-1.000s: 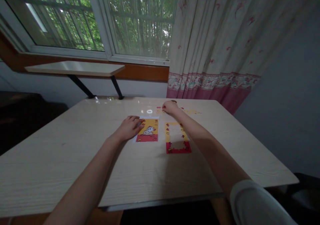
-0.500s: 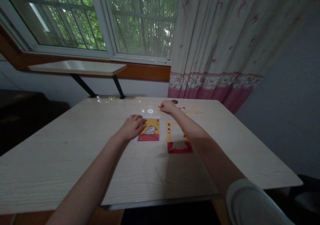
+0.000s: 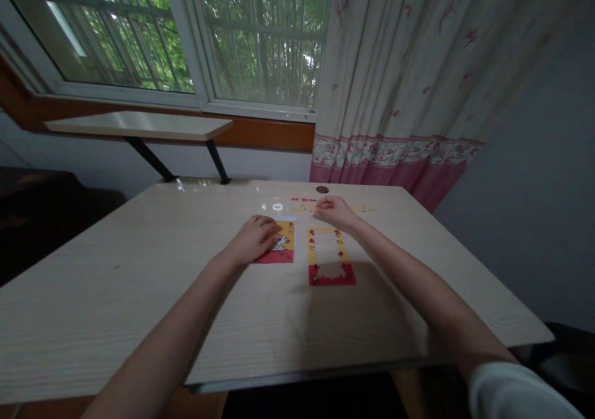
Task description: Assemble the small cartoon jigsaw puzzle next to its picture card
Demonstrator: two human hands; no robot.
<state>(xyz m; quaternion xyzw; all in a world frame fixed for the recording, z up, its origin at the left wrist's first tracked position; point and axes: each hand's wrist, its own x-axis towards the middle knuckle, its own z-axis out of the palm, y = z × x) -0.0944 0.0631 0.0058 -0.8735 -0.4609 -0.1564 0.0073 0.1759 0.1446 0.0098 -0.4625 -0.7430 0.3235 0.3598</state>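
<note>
A printed picture card [image 3: 287, 240], yellow above and red below with a white cartoon animal, lies on the table. My left hand [image 3: 257, 238] rests over its left part, fingers stretched out and covering some of the animal. Right of the card lies a jigsaw puzzle frame [image 3: 331, 281], yellow and red, with a bare middle and an uneven inner edge. Beyond the frame my right hand [image 3: 335, 211] hovers with fingers curled together; what they hold, if anything, is too small to tell. Just past it lie small red puzzle pieces [image 3: 302, 199] and yellow puzzle pieces [image 3: 360, 208], partly hidden by the hand.
The wood-grain table [image 3: 153, 295] reaches back to the wall. A raised shelf [image 3: 144, 124] on black legs stands at its back left. A round cable hole [image 3: 322, 189] lies near the back edge. A curtain [image 3: 390, 97] hangs beside the barred window [image 3: 264, 41].
My right hand has moved right and a little nearer, away from the red pieces, which now show. My left hand has slid slightly right over the card, covering more of the animal.
</note>
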